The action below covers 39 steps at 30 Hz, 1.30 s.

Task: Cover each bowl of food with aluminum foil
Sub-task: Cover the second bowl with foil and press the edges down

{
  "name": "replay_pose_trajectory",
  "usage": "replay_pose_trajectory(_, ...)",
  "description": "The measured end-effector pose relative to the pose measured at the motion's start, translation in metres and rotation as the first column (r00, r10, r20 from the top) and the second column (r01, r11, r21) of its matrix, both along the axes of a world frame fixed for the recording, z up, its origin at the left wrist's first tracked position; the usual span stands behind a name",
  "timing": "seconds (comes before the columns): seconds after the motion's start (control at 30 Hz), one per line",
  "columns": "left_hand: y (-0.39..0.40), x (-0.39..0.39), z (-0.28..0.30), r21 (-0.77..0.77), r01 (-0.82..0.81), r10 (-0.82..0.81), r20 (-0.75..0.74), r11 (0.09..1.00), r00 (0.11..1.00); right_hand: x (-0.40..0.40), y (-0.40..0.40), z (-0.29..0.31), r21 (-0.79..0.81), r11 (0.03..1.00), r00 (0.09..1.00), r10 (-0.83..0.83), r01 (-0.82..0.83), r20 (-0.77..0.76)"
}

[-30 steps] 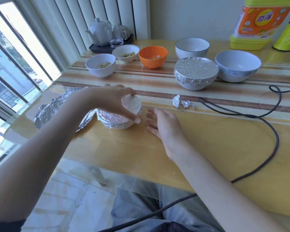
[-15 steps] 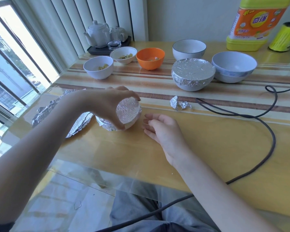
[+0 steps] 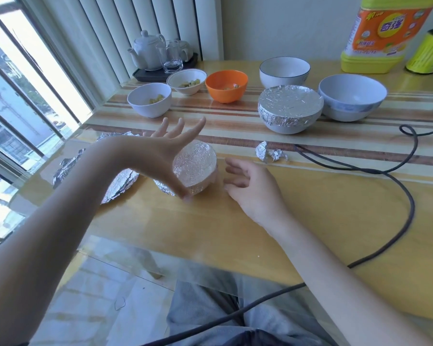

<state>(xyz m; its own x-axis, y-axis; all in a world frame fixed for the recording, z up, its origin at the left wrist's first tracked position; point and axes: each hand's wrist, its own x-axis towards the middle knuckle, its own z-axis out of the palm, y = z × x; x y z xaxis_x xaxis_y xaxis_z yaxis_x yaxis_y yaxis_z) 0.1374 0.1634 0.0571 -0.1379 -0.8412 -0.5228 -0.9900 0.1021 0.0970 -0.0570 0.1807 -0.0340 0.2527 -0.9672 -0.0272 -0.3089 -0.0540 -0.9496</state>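
While the bench carries a whole spread of bowls, only two of them wear foil so far. Biggest of the covered ones is the large wrapped bowl, standing at about one o'clock from the person. An uncovered grey bowl stands just beside it, and a white bowl behind. Toward eleven o'clock stand three smaller open bowls with food in them: the orange bowl, a small white bowl and a rimmed bowl. A loose foil sheet lies at ten o'clock.

Straight ahead at twelve o'clock is the small wrapped bowl, tilted so its foil top faces the person. The left hand steadies it with the thumb at its lower edge, its fingers spread and released. The right hand hovers just beside it, fingers loosely curled, grasping nothing. A foil scrap lies at one o'clock.

I'd judge this bowl nearly finished, the wrap being checked. Next would be setting it upright, then tearing foil for one of the open bowls.
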Motion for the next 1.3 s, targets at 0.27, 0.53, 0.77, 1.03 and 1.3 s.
replay_pose_trajectory(0.27, -0.022, 0.008, -0.014, 0.010, 0.254, -0.251, -0.108, 0.967, 0.962, 0.025, 0.030, 0.005, -0.253, 0.967, 0.980, -0.067, 0.018, -0.187)
replay_pose_trajectory(0.53, -0.020, 0.001, -0.014, -0.002, 0.227, -0.226, -0.085, 0.974, 0.970, 0.032, 0.023, 0.001, -0.436, 0.900, 0.955, -0.151, 0.025, -0.257)
replay_pose_trajectory(0.77, -0.021, 0.001, -0.013, 0.014, 0.237, -0.236, -0.040, 0.971, 0.971, 0.016, 0.018, -0.003, -0.217, 0.973, 0.993, -0.099, 0.084, -0.063)
replay_pose_trajectory(1.03, -0.015, 0.005, -0.022, -0.055, 0.213, -0.217, -0.096, 0.976, 0.971, 0.036, 0.027, 0.011, 0.216, 0.949, 0.966, 0.192, -0.228, 0.172)
replay_pose_trajectory(1.3, -0.017, 0.005, -0.023, -0.046, 0.208, -0.211, -0.088, 0.977, 0.973, 0.038, 0.013, 0.013, 0.353, 0.926, 0.946, 0.013, -0.134, 0.324)
